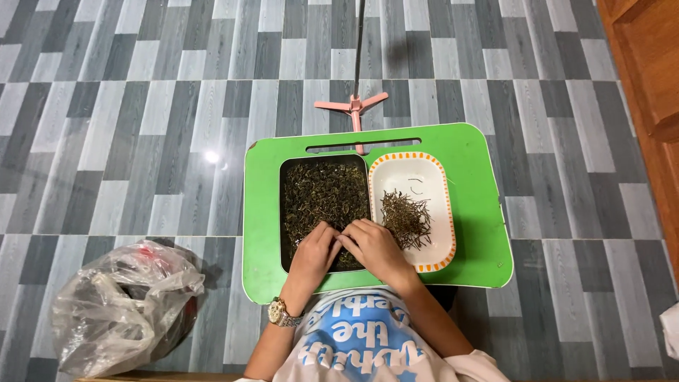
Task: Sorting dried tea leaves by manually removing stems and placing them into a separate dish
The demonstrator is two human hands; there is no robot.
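Observation:
On a small green lap table (474,205) stand two trays side by side. The dark tray (288,170) on the left is full of dark green dried leaves (322,191). Beside it, a white tray with an orange dashed rim (444,191) holds a small heap of thin brown stems (407,218). My left hand (315,258), with a gold wristwatch (281,313), rests on the near end of the dark tray, fingers curled into the leaves. My right hand (375,247) lies next to it, fingertips meeting the left hand over the leaves. Whether either pinches something is hidden.
A crumpled clear plastic bag over a dark bin (124,308) sits on the grey tiled floor at the near left. A pink stand base with a thin pole (353,105) stands just beyond the table. Wooden furniture (647,71) lines the right edge.

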